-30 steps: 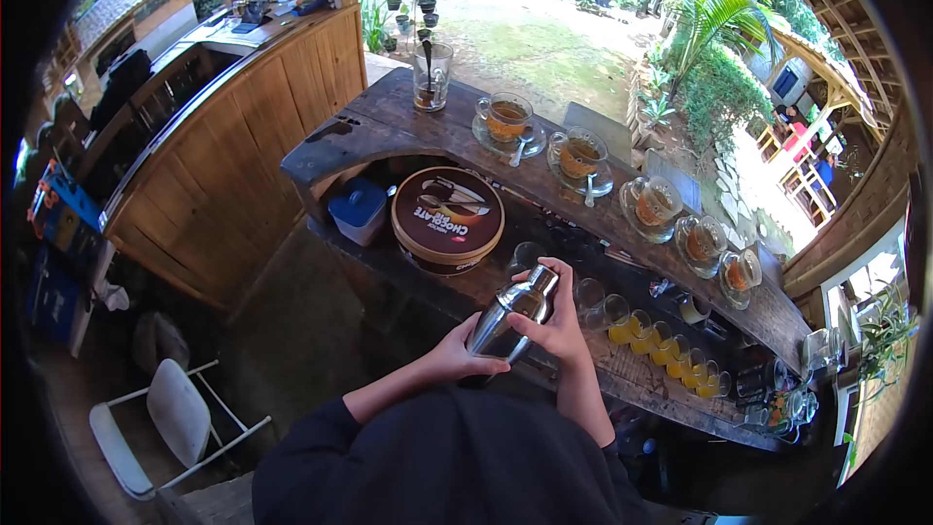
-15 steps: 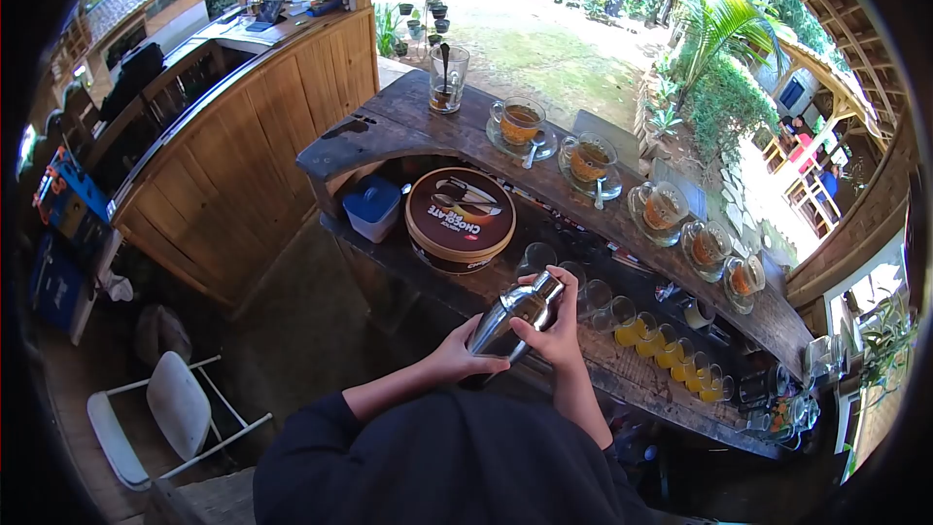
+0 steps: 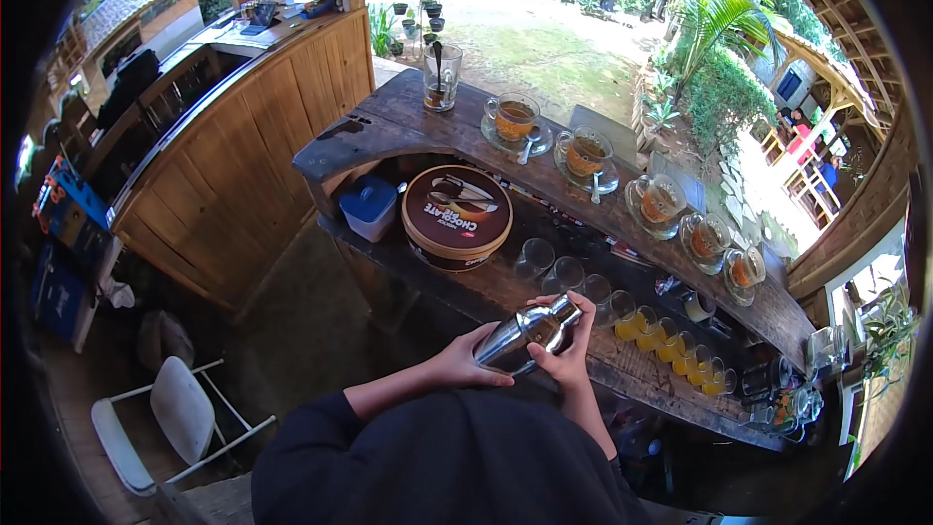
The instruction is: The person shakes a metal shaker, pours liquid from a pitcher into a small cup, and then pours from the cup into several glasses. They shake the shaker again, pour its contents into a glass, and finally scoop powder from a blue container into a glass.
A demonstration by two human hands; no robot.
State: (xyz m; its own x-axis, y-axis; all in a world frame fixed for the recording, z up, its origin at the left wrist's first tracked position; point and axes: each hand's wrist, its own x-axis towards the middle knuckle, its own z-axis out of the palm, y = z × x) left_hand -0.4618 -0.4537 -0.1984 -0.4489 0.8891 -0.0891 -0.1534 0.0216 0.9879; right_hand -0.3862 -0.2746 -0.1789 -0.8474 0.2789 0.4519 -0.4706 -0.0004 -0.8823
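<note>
Shakers in my hands: one (image 3: 530, 332)
Tea cups on saucers: five (image 3: 514, 118)
Tall glasses with a spoon: one (image 3: 440, 77)
Round chocolate tins: one (image 3: 456, 216)
Blue-lidded tubs: one (image 3: 370, 208)
White chairs: one (image 3: 180, 418)

Polished silver cocktail shaker (image 3: 530, 332), mirror-bright, between two hands in black sleeves (image 3: 321, 437). Round tin (image 3: 456, 217): dark brown lid with white lettering and a cream rim. Small tub (image 3: 370, 208): blue lid, white body. Row of small glasses (image 3: 671, 348) holding orange-yellow liquid (the nearer ones clear). Cups (image 3: 514, 118) of amber tea. Counter (image 3: 389, 122): dark weathered brown.
</note>
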